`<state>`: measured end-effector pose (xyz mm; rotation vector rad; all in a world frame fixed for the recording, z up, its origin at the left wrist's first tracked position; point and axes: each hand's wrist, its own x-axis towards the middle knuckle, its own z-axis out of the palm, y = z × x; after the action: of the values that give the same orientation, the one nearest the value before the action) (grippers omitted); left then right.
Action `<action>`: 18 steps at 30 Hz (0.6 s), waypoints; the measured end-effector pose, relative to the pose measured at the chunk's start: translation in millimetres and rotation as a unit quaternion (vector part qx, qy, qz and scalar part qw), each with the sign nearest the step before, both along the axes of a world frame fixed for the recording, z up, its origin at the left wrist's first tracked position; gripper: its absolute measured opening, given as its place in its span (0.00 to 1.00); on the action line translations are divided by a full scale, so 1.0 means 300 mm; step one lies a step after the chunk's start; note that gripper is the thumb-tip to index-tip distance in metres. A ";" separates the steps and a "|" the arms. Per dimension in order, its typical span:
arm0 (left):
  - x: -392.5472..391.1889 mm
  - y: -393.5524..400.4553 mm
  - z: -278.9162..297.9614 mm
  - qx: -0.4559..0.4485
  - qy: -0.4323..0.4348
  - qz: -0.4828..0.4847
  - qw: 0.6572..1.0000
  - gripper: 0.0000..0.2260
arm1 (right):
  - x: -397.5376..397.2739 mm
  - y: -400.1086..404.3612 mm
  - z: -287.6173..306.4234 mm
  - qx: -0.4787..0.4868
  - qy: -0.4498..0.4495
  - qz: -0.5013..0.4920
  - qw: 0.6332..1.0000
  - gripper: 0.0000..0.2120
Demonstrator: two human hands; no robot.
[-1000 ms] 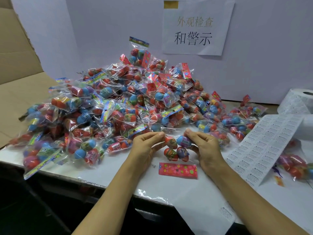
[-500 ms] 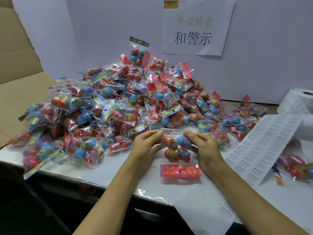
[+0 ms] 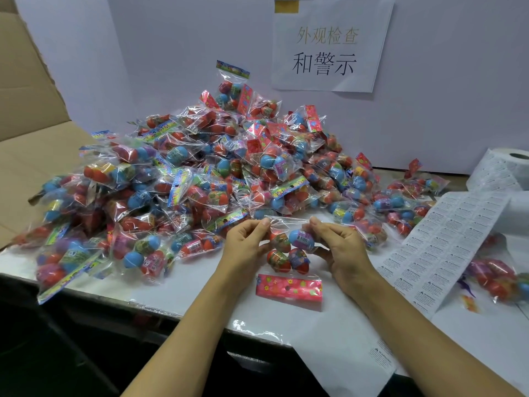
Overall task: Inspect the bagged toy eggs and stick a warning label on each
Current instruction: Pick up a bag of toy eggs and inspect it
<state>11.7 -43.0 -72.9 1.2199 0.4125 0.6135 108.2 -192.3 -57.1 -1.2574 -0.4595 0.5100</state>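
Both hands hold one bag [image 3: 289, 247] of toy eggs just above the white surface [image 3: 183, 285], in front of the pile [image 3: 200, 179]. The left hand [image 3: 246, 247] pinches the bag's upper left corner between thumb and forefinger. The right hand [image 3: 340, 250] pinches the upper right corner, with its lower fingers curled against the bag's side. The clear film is stretched between the two pinches. Four eggs show inside: two above, one with a blue end, and two below, red and multicoloured. The bag's pink flowered header [image 3: 289, 290] points toward the person and lies on the surface.

The pile of like bags covers the left and middle of the surface and leans on the white back wall. A flattened cardboard sheet [image 3: 25, 156] lies at the far left, partly under the pile. A strip of warning labels [image 3: 446, 247] runs from the roll [image 3: 503, 170] at the far right down toward the near edge, just beside the right forearm. A few bags [image 3: 498, 279] lie to the right of the strip. A paper sign [image 3: 329, 44] with Chinese characters is fixed to the wall above the pile.
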 end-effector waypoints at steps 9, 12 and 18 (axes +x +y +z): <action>0.004 -0.009 0.000 0.036 -0.015 0.027 0.999 0.12 | 0.001 0.006 -0.008 -0.004 -0.018 -0.043 0.999 0.17; -0.006 -0.009 0.011 0.013 -0.030 0.003 0.999 0.13 | 0.004 0.002 -0.006 0.005 -0.004 -0.038 0.999 0.15; -0.011 -0.015 0.044 -0.066 0.001 -0.024 0.997 0.20 | 0.005 -0.002 -0.004 0.018 0.011 -0.031 0.999 0.13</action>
<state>8.3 -47.5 -59.7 1.1009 0.4176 0.5347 109.7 -193.0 -58.3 -1.2272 -0.4073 0.4604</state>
